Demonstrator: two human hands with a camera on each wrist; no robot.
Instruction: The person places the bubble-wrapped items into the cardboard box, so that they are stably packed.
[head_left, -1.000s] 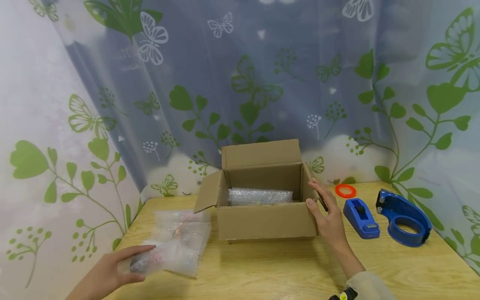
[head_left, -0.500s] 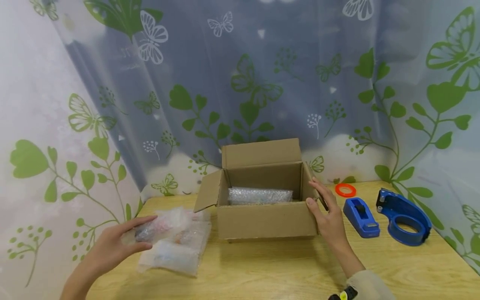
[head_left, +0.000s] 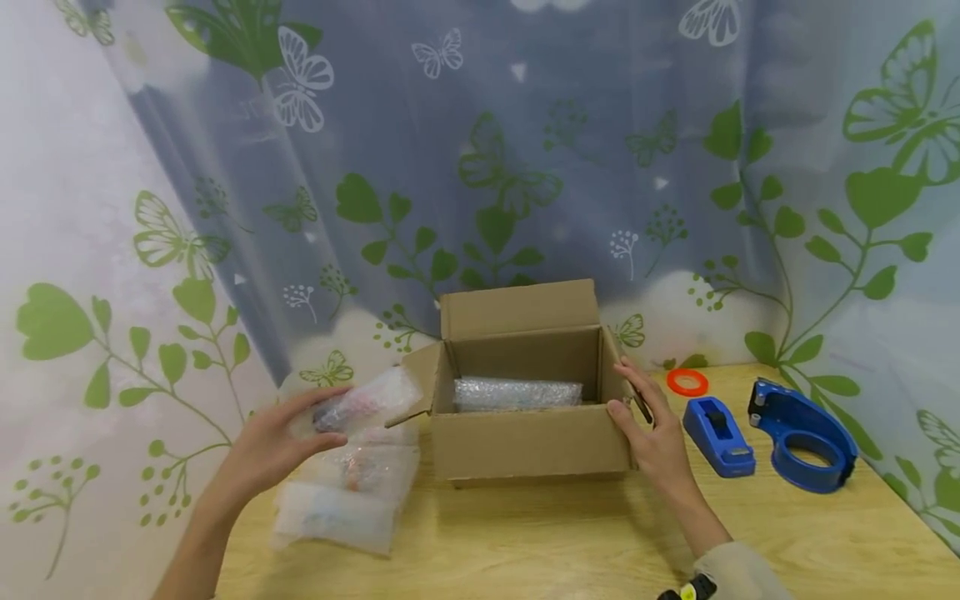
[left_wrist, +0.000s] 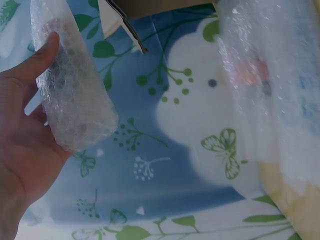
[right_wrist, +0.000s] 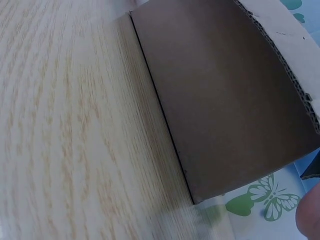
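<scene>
My left hand [head_left: 266, 446] grips one end of a bubble-wrapped package [head_left: 375, 398], raised beside the box's left flap. In the left wrist view, the thumb lies along the clear wrap [left_wrist: 75, 100]; the contents look dark and pinkish but blurred. An open cardboard box [head_left: 528, 446] stands at the middle of the table, with a bubble-wrapped roll [head_left: 517, 393] inside. My right hand [head_left: 660, 437] holds the box at its right front corner, thumb at the front edge and fingers on the right flap. The right wrist view shows the box's front wall [right_wrist: 225, 105] and a thumb tip.
More bubble-wrapped packages [head_left: 337, 517] lie on the wooden table [head_left: 525, 542] left of the box. To the right are a blue tape dispenser [head_left: 718, 437], a blue hand-held tape cutter [head_left: 806, 446] and an orange ring [head_left: 687, 382]. A patterned curtain hangs behind.
My left hand has lifted the package off the pile, up and to the right, toward the box's left flap. The right hand stays on the box.
</scene>
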